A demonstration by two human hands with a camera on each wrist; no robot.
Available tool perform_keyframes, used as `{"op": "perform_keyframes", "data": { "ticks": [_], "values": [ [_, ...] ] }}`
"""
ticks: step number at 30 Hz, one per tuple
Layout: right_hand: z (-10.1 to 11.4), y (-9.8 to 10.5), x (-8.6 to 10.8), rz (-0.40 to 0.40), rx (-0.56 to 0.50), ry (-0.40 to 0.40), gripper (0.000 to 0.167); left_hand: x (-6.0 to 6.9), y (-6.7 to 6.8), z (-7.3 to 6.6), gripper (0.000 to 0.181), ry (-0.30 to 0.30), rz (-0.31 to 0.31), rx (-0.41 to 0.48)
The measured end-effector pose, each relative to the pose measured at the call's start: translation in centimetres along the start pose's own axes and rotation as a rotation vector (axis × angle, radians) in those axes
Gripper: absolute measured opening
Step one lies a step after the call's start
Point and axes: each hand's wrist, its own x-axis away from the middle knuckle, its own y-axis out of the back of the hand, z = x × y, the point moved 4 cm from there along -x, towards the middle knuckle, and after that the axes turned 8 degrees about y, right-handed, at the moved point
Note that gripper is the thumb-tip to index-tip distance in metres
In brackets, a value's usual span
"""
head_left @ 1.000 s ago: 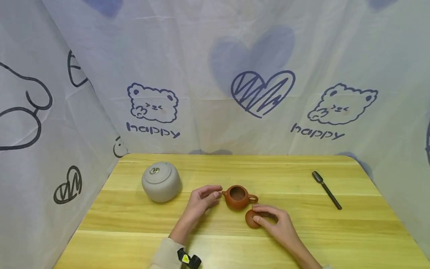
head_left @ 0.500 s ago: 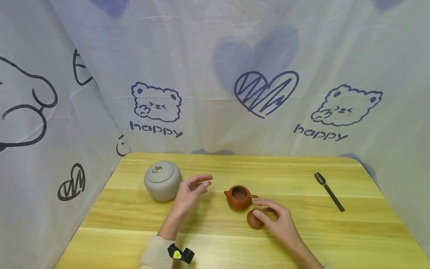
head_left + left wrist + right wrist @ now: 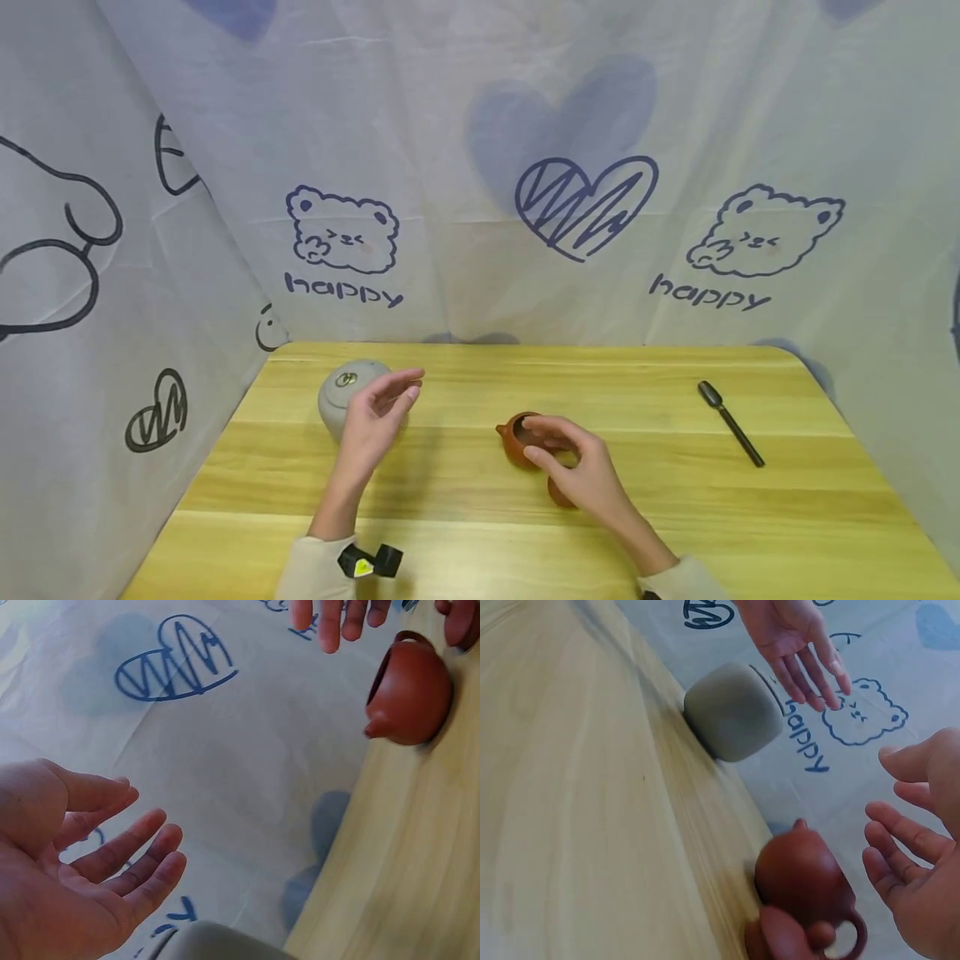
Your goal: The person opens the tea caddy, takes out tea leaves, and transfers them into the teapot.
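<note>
Seeing the pot [image 3: 517, 446] standing uncovered on the table [image 3: 465, 533], with its right side hiding behind the right hand [image 3: 588, 479] in the head view; finding its handle [image 3: 863, 930] only in the right wrist view. Seeing this hand hovering above the pot, thumb and fingers standing apart. Finding the lid [image 3: 558, 494] at the near right side of the pot, mostly hiding under the same hand; recognising its knob [image 3: 822, 934], pointing upward, from the right wrist view. Not being able to tell if touching the pot.

Seeing the left hand [image 3: 371, 417] well to the left of the pot, hanging before the jar [image 3: 333, 408] and hiding its right part, thumb and fingers likewise standing apart. Not being able to tell about contact there. Losing most of the jar in the left wrist view, with only a grey edge showing at the bottom.

Finding the scoop [image 3: 731, 423] lying well to the right of the pot.

Comparing with one second ago: seeing the left hand moving from the spout [image 3: 501, 430] of the pot to the jar, the right hand leaving the lid and coming over the pot.
</note>
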Motion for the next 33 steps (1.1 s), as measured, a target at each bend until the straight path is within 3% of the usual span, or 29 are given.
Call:
{"op": "perform_keyframes", "data": {
  "ticks": [6, 12, 17, 22, 27, 33],
  "values": [
    [-0.2, -2.0, -1.3, 0.017, -0.043, -0.011, 0.041, 0.1, 2.5, -1.0, 0.024, -0.112, -0.112, -0.013],
    [-0.4, -4.8, -2.3, 0.059, -0.057, 0.031, 0.045, 0.0, 5.2, -0.8, 0.022, -0.181, -0.279, -0.178],
    [-1.1, -7.1, -3.1, 0.059, -0.054, 0.029, 0.047, 0.1, 6.7, -0.1, 0.021, -0.157, -0.377, -0.276],
    [-2.0, -9.0, -3.7, 0.039, -0.128, -0.039, 0.048, 0.3, 7.6, 0.7, 0.019, -0.092, -0.459, -0.341],
    [-2.7, -10.7, -4.4, 0.027, -0.165, -0.071, 0.049, 0.1, 8.2, 1.5, 0.02, -0.07, -0.488, -0.382],
    [-2.9, -12.6, -5.4, 0.019, -0.174, -0.122, 0.047, -0.2, 8.3, 2.2, 0.024, -0.045, -0.479, -0.419]
  ]
}}
